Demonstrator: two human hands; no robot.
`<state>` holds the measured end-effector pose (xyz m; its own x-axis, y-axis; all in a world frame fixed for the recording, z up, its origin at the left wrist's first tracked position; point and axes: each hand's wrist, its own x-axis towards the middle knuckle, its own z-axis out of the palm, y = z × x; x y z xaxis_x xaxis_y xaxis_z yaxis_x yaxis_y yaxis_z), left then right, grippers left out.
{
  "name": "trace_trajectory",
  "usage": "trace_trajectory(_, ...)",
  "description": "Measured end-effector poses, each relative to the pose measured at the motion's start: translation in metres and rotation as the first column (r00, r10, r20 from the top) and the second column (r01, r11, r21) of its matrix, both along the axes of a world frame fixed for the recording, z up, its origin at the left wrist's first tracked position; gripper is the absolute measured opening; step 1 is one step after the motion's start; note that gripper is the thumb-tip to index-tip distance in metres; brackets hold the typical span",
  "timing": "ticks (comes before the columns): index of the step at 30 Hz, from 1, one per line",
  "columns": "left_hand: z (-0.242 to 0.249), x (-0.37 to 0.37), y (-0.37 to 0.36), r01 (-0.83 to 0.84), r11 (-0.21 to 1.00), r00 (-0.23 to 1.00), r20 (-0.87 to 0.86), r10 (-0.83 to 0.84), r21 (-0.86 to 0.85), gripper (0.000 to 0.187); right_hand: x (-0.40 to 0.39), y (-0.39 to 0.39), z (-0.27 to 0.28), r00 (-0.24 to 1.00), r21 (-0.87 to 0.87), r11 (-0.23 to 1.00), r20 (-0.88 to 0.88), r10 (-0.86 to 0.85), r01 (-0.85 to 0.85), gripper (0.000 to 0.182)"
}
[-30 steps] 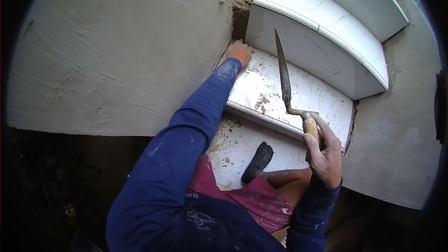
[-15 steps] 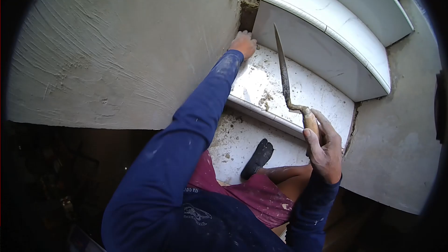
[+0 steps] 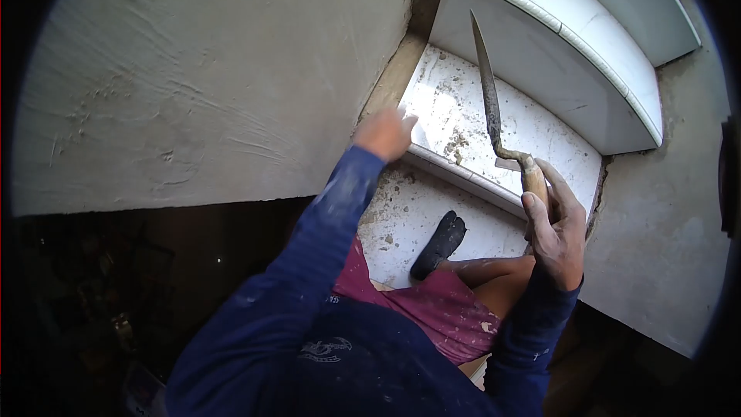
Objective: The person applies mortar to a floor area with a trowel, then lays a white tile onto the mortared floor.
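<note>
A pointed trowel (image 3: 491, 100) with a wooden handle stands up from my right hand (image 3: 559, 224), its narrow blade seen nearly edge-on and pointing away from me. My fingers and thumb are wrapped round the handle. At the left end of the white tiled stair tread (image 3: 532, 123), my left hand (image 3: 384, 134) is near the front edge, beside the wall. Motion smears its fingers, so whether they hold anything cannot be made out. Crumbs of mortar (image 3: 457, 143) are scattered over the tread.
A curved, tiled step (image 3: 571, 11) rises behind the tread. Grey plastered walls (image 3: 208, 85) flank the stairs, with a rough gap (image 3: 421, 15) along the left one. Below, my dark-covered foot (image 3: 438, 245) rests on a lower, dirty tread (image 3: 394, 216). The lower left is dark.
My left hand has drawn back along the wall from the inner corner to the tread's front edge, uncovering the strip by the wall. The trowel stays in my right hand.
</note>
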<state>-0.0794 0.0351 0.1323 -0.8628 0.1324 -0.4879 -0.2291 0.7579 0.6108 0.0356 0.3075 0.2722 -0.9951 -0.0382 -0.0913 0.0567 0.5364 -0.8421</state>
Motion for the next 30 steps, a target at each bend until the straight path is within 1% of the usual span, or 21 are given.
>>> trace_trajectory(1, -0.029, -0.025, 0.012, -0.036, 0.999, 0.954, -0.297, 0.034, -0.003, 0.067, -0.001, 0.000, 0.000, 1.000, 0.001, 1.000, -0.013, 0.013, -0.013, 0.044)
trace_trajectory(2, -0.061, -0.056, 0.027, -0.073, 0.997, 0.821, -0.567, 0.064, 0.006, 0.067, 0.001, -0.001, 0.000, 1.000, -0.009, 1.000, -0.013, 0.009, -0.009, 0.043)
trace_trajectory(4, -0.090, -0.106, 0.054, -0.191, 0.981, 0.800, -0.572, 0.182, 0.045, 0.067, 0.002, -0.001, -0.001, 1.000, -0.023, 1.000, -0.009, 0.004, -0.004, 0.042)
trace_trajectory(5, -0.103, -0.114, 0.055, -0.185, 0.983, 0.803, -0.575, 0.157, 0.011, 0.066, 0.002, -0.001, -0.001, 1.000, -0.005, 1.000, -0.022, 0.008, -0.008, 0.042)
trace_trajectory(7, -0.112, -0.114, 0.057, -0.172, 0.983, 0.813, -0.572, 0.107, -0.061, 0.065, 0.002, -0.001, -0.003, 0.999, 0.030, 0.999, -0.041, 0.017, -0.016, 0.043)
trace_trajectory(8, -0.117, -0.114, 0.056, -0.175, 0.983, 0.823, -0.557, 0.113, -0.058, 0.065, 0.001, -0.001, -0.002, 1.000, 0.031, 0.999, -0.028, 0.012, -0.012, 0.043)
trace_trajectory(10, -0.104, -0.086, 0.049, -0.173, 0.982, 0.849, -0.517, 0.112, -0.072, 0.064, 0.001, -0.004, 0.001, 1.000, 0.016, 1.000, 0.012, -0.003, 0.003, 0.044)
trace_trajectory(13, -0.112, -0.040, 0.038, -0.212, 0.972, 0.794, -0.597, 0.115, -0.096, 0.063, -0.003, -0.006, -0.004, 1.000, -0.007, 1.000, 0.006, -0.011, 0.011, 0.044)
trace_trajectory(16, -0.106, 0.010, 0.023, -0.209, 0.970, 0.787, -0.610, 0.091, -0.126, 0.054, -0.010, -0.008, -0.002, 1.000, 0.010, 1.000, -0.012, 0.013, -0.012, 0.045)
trace_trajectory(19, -0.082, 0.058, 0.005, -0.249, 0.968, 0.853, -0.482, 0.200, -0.040, 0.046, -0.014, -0.010, -0.004, 0.999, 0.029, 0.999, -0.020, 0.038, -0.038, 0.045)
trace_trajectory(22, -0.068, 0.063, -0.009, -0.207, 0.977, 0.874, -0.458, 0.164, -0.046, 0.040, -0.015, -0.009, -0.008, 0.998, 0.026, 0.999, -0.040, 0.046, -0.045, 0.045)
trace_trajectory(23, -0.079, 0.049, -0.007, -0.190, 0.982, 0.801, -0.578, 0.158, 0.006, 0.040, -0.015, -0.010, -0.008, 0.998, 0.022, 0.999, -0.039, 0.043, -0.042, 0.045)
trace_trajectory(24, -0.089, 0.029, -0.004, -0.150, 0.989, 0.691, -0.715, 0.111, 0.009, 0.042, -0.013, -0.010, -0.008, 0.999, 0.019, 0.999, -0.034, 0.037, -0.037, 0.044)
trace_trajectory(25, -0.094, 0.006, 0.002, -0.111, 0.994, 0.555, -0.829, 0.067, 0.006, 0.044, -0.012, -0.010, -0.008, 0.999, 0.029, 0.999, -0.031, 0.038, -0.037, 0.044)
trace_trajectory(26, -0.092, -0.015, 0.011, -0.089, 0.995, 0.643, -0.766, 0.021, -0.048, 0.056, -0.011, -0.009, -0.007, 0.999, 0.041, 0.998, -0.031, 0.040, -0.038, 0.044)
trace_trajectory(28, -0.102, -0.037, 0.033, -0.096, 0.986, 0.810, -0.587, -0.001, -0.134, 0.068, -0.009, -0.008, -0.009, 0.999, 0.049, 0.998, -0.039, 0.038, -0.036, 0.044)
trace_trajectory(29, -0.106, -0.031, 0.035, -0.081, 0.973, 0.828, -0.558, -0.055, -0.217, 0.070, -0.008, -0.007, -0.012, 0.998, 0.045, 0.998, -0.047, 0.038, -0.036, 0.044)
trace_trajectory(30, -0.095, -0.012, 0.036, -0.064, 0.952, 0.844, -0.526, -0.108, -0.298, 0.073, -0.009, -0.005, -0.014, 0.998, 0.040, 0.999, -0.059, 0.038, -0.036, 0.044)
